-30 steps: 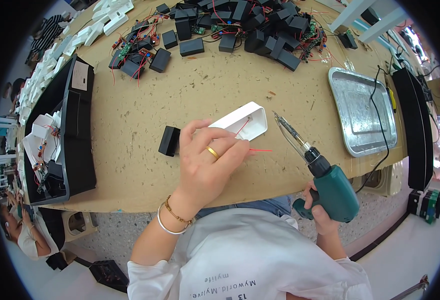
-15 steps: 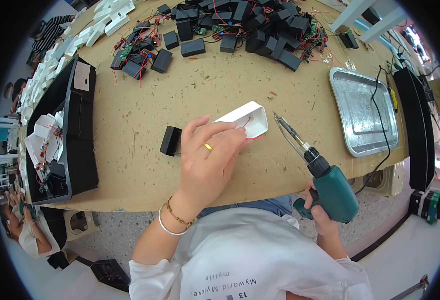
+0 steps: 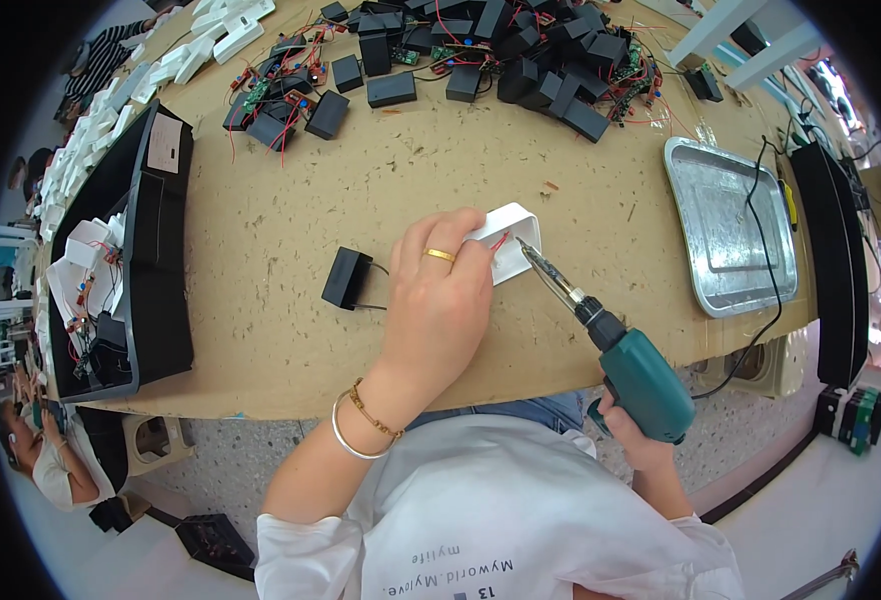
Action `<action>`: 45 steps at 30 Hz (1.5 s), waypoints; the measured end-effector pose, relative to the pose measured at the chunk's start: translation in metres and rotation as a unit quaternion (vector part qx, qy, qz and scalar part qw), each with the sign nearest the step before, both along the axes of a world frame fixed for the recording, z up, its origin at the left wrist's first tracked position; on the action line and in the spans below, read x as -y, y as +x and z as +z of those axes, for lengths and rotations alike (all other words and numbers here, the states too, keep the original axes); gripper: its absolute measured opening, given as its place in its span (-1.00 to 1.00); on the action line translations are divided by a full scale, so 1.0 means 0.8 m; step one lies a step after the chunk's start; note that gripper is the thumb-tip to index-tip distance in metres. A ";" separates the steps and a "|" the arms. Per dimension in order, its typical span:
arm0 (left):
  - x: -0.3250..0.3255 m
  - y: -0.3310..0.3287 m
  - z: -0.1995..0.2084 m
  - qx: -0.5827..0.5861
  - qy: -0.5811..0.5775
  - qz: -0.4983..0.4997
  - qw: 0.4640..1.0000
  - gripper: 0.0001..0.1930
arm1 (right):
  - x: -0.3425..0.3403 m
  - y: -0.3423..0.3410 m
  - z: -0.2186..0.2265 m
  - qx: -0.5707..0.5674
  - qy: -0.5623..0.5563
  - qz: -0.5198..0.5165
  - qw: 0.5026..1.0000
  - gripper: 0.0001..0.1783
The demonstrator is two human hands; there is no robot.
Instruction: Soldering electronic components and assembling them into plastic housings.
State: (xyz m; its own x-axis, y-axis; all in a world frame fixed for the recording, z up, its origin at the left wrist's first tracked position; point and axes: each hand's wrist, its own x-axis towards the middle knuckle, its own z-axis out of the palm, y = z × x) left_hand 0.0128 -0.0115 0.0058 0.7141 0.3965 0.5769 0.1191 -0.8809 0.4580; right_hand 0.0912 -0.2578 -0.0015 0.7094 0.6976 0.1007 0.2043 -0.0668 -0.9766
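My left hand [image 3: 439,300] is closed on a white plastic casing [image 3: 507,216], which lies tilted on the table with its open end toward the right. A red wire [image 3: 500,242] shows inside it, beside my fingertips; what they pinch in there is hidden. In my right hand [image 3: 637,436] is a green soldering gun [image 3: 649,385], gripped by its handle. Its thin metal tip reaches the casing's open end, near the red wire; contact cannot be made out. Left of my left hand sits a small black box [image 3: 346,278], with dark leads running under that hand.
Black boxes with wires and circuit boards [image 3: 481,60] are heaped at the far side. A black bin [image 3: 166,270] of parts stands left, near white casings [image 3: 166,65]. At right lies a metal tray [image 3: 731,230], crossed by a cord. A person [image 3: 66,460] sits at far left.
The soldering gun has moved left and up, bringing its tip to the casing's opening. My left hand has shifted right and rolled over, its fingers curling further into the casing.
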 end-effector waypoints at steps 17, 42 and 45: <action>0.003 0.006 0.008 -0.039 0.024 0.022 0.999 -0.93 | -0.009 0.000 -0.003 0.025 -0.070 0.015 0.997 -0.68; 0.004 0.005 0.007 -0.055 0.009 0.018 0.998 -0.92 | -0.015 -0.001 0.000 -0.028 -0.064 -0.004 0.998 -0.57; 0.004 0.004 0.010 -0.055 0.011 0.019 0.998 -0.92 | -0.018 -0.001 0.005 -0.064 -0.053 -0.010 0.997 -0.54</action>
